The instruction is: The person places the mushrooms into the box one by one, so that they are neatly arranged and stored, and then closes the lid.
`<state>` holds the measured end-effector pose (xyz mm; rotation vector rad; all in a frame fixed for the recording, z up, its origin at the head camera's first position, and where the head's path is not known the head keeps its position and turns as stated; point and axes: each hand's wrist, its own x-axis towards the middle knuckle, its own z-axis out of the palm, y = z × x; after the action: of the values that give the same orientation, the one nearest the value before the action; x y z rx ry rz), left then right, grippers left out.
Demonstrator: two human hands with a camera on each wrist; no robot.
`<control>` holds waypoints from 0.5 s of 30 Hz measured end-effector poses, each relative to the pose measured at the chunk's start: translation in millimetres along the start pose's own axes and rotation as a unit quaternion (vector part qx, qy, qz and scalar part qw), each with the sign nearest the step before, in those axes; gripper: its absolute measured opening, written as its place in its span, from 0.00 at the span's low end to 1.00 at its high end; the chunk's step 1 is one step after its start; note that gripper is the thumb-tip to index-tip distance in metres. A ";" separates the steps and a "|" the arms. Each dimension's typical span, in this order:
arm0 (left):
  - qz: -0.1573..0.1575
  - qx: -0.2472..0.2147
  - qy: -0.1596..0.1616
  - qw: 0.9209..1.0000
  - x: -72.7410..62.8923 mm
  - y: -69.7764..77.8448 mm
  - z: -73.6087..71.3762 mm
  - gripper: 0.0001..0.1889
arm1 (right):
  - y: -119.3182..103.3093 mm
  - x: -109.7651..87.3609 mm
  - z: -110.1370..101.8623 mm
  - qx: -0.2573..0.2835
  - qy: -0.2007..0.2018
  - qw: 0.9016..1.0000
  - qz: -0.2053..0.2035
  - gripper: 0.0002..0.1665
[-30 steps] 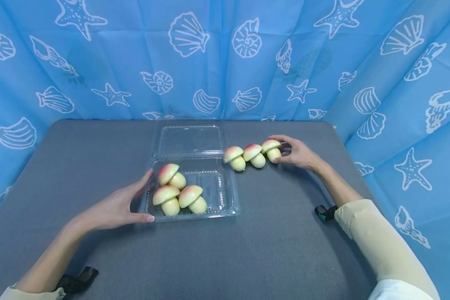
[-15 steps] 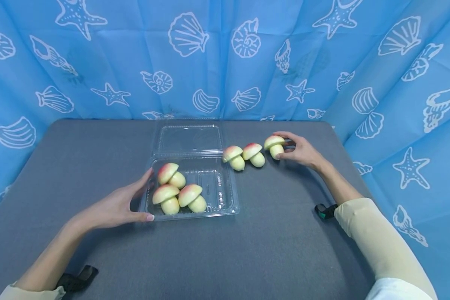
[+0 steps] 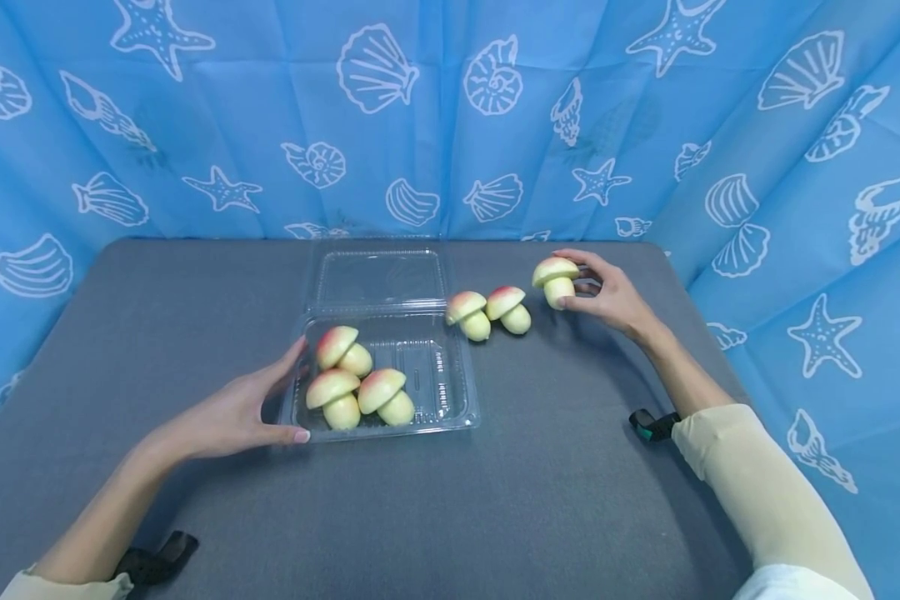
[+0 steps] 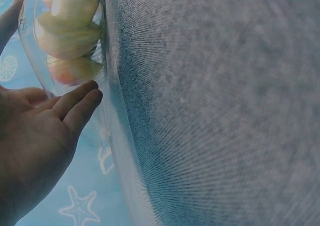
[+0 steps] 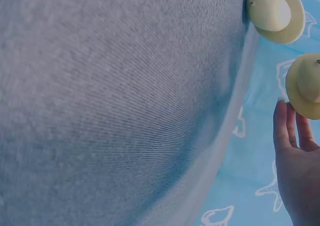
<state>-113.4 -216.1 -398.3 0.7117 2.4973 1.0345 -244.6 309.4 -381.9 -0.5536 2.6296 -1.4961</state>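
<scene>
The desk [image 3: 450,517] has a dark grey top whose fine woven texture shows in both wrist views. Its far edge runs across 12 o'clock, with rounded corners near 10 and 2. A clear plastic container [image 3: 427,379] stands around the middle, its lid [image 3: 382,277] folded back toward 12 o'clock; whether that part rests flat cannot be told. At about 2 o'clock from the tray lies a pale, red-tinged mushroom-shaped piece [image 3: 467,308], its cap overlapping the rim in the head view. A second mushroom-shaped piece [image 3: 506,304] lies just beside it, at its 3 o'clock. Both stems point toward 5 o'clock.
</scene>
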 end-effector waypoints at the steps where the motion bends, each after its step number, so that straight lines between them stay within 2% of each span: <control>1: 0.001 -0.001 0.000 1.000 0.2 0.0 -0.1 0.62 | -1.1 -0.4 0.3 0.004 -0.001 1.000 -0.004 0.41; 10: -0.002 -0.003 0.001 1.000 0.6 -1.5 0.9 0.62 | -11.6 -5.2 6.3 0.003 0.001 1.000 -0.025 0.41; 15: -0.006 -0.009 -0.001 1.000 0.7 -1.0 1.3 0.63 | -42.2 -11.5 14.4 -0.006 0.000 0.999 -0.043 0.40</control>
<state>-113.7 -215.6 -400.0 0.6911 2.4843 1.0490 -218.9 282.0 -355.1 -0.6752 2.6473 -1.5044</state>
